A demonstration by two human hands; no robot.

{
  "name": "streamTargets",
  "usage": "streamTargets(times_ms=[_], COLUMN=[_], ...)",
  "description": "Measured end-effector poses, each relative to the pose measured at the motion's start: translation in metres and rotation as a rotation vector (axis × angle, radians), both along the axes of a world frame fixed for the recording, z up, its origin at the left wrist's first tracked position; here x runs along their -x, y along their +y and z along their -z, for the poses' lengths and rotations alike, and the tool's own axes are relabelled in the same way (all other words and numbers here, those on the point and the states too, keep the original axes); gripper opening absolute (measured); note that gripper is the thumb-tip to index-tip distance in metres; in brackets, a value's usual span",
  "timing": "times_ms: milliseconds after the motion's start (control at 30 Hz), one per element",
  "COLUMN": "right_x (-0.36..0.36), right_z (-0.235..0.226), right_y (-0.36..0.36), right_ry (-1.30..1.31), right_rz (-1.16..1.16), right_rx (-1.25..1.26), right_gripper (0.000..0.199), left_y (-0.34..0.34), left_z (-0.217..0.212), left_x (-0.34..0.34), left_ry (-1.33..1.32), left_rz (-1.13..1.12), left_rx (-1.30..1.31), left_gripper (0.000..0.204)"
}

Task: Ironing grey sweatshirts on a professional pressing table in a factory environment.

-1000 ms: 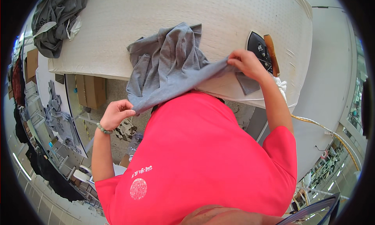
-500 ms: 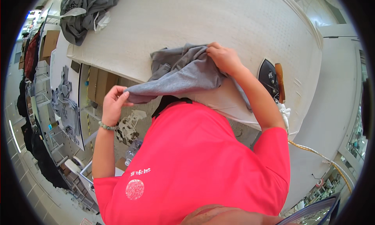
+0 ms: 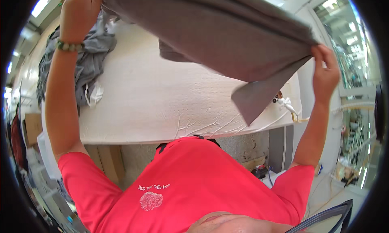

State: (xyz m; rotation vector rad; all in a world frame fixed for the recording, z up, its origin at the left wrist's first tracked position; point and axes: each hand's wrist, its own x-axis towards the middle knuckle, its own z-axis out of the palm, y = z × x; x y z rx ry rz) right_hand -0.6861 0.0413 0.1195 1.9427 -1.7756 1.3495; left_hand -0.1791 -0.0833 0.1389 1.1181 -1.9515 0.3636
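Both your left hand [image 3: 81,14] and right hand [image 3: 326,73] pinch the grey shirt [image 3: 227,34] high over the worktop [image 3: 162,107], and a loose grip could drop it onto the pile [image 3: 87,59].

The padded table [image 3: 162,107] lies mostly open beneath the lifted grey garment [image 3: 227,26]; crumpled clothes [image 3: 87,67] apparently crowd its left end.
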Motion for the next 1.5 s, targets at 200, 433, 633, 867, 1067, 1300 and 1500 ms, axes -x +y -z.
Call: streamTargets(times_ms=[200, 433, 633, 867, 1067, 1300, 1500], right_x=[-0.043, -0.088, -0.116, -0.064, -0.017, -0.089, -0.188], right_z=[-0.01, -0.005, 0.046, 0.164, 0.104, 0.113, 0.186], right_y=[0.033, 0.104, 0.14, 0.11, 0.093, 0.091, 0.103], right_ry=[0.085, -0.307, -0.749, -0.809, -0.554, -0.393, -0.231], right_rz=[0.13, 0.08, 0.157, 0.543, 0.617, 0.442, 0.115], right_rx=[-0.223, -0.299, -0.286, -0.356, -0.001, -0.17, -0.374], right_gripper=[0.016, 0.02, 0.022, 0.021, 0.019, 0.011, 0.015], left_y=[-0.048, -0.098, -0.127, -0.238, -0.284, -0.29, -0.243], left_z=[-0.01, 0.007, 0.05, 0.194, 0.14, 0.191, 0.282], left_x=[0.006, 0.015, 0.081, 0.23, 0.33, 0.274, 0.148], left_ry=[-0.036, -0.182, 0.047, 0.395, 0.486, 0.311, 0.039], left_rz=[0.164, 0.263, 0.392, 0.745, 0.946, 0.921, 0.671], left_rx=[0.02, 0.227, -0.246, -1.307, -0.821, -0.625, -0.75], left_gripper=[0.008, 0.007, 0.007, 0.016, 0.016, 0.016, 0.02])
